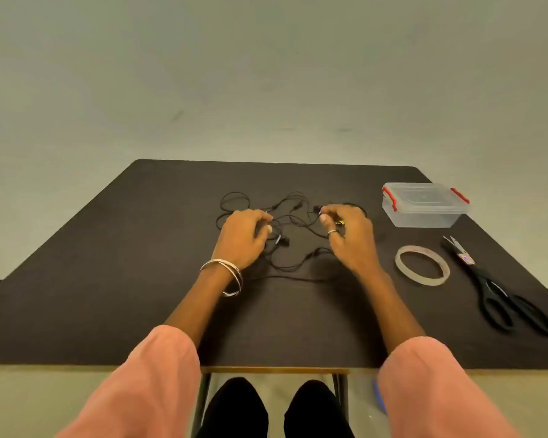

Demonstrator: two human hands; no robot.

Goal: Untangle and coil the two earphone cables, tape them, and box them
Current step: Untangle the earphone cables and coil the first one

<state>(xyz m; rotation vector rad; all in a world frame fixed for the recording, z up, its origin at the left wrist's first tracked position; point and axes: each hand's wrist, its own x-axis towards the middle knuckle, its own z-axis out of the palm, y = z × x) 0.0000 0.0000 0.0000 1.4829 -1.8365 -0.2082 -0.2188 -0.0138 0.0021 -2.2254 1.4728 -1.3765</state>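
Two black earphone cables (293,213) lie tangled in loose loops in the middle of the dark table (108,279). My left hand (244,237) rests on the left side of the tangle, fingers curled and pinching a strand. My right hand (350,235), with a ring on one finger, pinches a cable end at the right side of the tangle. A clear plastic box (424,205) with red clips and its lid on stands at the back right. A roll of clear tape (422,269) lies flat to the right of my right hand.
Black scissors (503,295) lie at the right edge of the table, blades pointing away. Bangles sit on my left wrist. The table's near edge is close to my knees, and a plain wall rises behind the table.
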